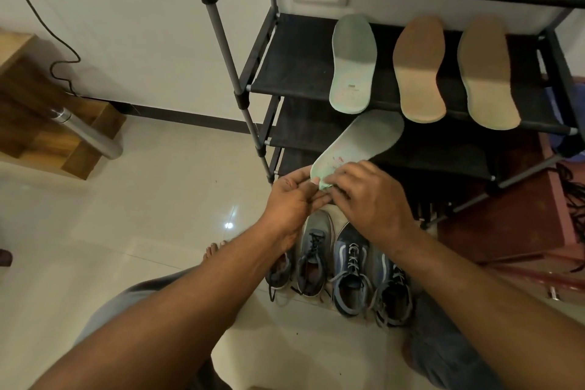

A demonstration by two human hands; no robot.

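A pale green insole (361,141) is held in the air in front of the black shoe rack (240,95), its toe end pointing up and right. My left hand (292,199) and my right hand (370,196) both pinch its heel end. On the rack's second shelf lie a matching green insole (353,63) and two tan insoles (419,68) (487,73). Below my hands, two grey-blue sneakers (313,260) and two dark blue laced sneakers (351,269) stand in a row on the floor.
A wooden block with a steel flask (87,133) lying on it sits at the left by the wall. A black cable (61,66) hangs from a wall socket. A dark red mat (506,218) lies right of the rack. My bare toes (215,248) show on the glossy tile floor.
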